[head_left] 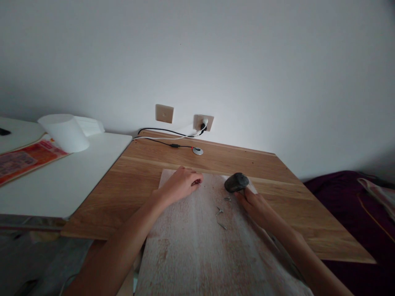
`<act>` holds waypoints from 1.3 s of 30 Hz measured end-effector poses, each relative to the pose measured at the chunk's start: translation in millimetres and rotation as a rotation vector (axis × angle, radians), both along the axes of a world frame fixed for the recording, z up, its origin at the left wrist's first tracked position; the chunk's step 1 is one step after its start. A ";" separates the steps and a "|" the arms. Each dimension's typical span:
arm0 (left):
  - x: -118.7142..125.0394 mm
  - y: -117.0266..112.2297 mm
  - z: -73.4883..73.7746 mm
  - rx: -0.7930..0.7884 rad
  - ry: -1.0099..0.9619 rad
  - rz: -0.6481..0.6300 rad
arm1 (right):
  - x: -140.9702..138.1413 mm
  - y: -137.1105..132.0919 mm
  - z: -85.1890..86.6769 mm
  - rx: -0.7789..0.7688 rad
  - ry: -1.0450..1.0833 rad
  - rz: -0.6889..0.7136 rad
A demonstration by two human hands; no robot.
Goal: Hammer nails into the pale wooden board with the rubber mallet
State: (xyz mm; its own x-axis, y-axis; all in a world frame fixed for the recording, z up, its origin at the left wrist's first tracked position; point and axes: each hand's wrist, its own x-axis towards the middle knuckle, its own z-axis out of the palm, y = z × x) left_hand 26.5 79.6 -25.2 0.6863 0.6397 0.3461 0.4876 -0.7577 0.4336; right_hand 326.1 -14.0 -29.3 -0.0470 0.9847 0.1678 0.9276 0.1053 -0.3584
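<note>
A worn, whitish wooden board (197, 242) lies lengthwise in front of me over a brown tabletop. My left hand (182, 181) rests at its far left part, with thumb and fingers pinched together close to the surface; what is between them is too small to make out. In my right hand (254, 205) is a hammer, gripped by its handle. Its dark, thick head (236, 182) is held just above the board's far right part. Between the two hands, several small metal nails (219, 211) lie loose on the board.
Behind the board, cables cross the wooden tabletop (148, 164) to a wall socket (203, 122). A white table (101, 164) adjoins on the left, bearing a white roll (66, 133) and an orange-red package (31, 156). Dark purple fabric (342, 197) lies at the right.
</note>
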 end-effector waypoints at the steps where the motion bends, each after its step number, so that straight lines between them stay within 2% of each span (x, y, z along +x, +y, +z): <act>1: 0.3 0.0 -0.5 -0.003 -0.003 0.003 | -0.3 0.0 -0.1 -0.012 0.001 0.007; 13: 1.7 -0.7 -8.8 -0.159 -0.098 0.029 | -0.2 1.2 -0.7 -0.063 0.032 0.006; 19: 1.7 -2.6 -7.0 -0.159 -0.067 0.026 | -6.5 3.9 10.0 -0.083 0.022 0.007; 25: 2.8 -2.9 -4.8 -0.096 -0.014 0.068 | -34.0 8.8 30.3 -0.069 0.019 0.089; 31: 2.0 -2.1 -4.1 -0.173 -0.047 0.056 | -81.3 7.8 54.6 -0.104 0.034 0.151; 35: 0.6 -2.0 -4.1 -0.174 -0.003 0.082 | -103.2 2.8 50.9 -0.137 0.042 0.137; 39: 0.6 -2.5 -4.1 -0.208 -0.011 0.071 | -93.8 2.7 41.7 -0.149 0.034 0.095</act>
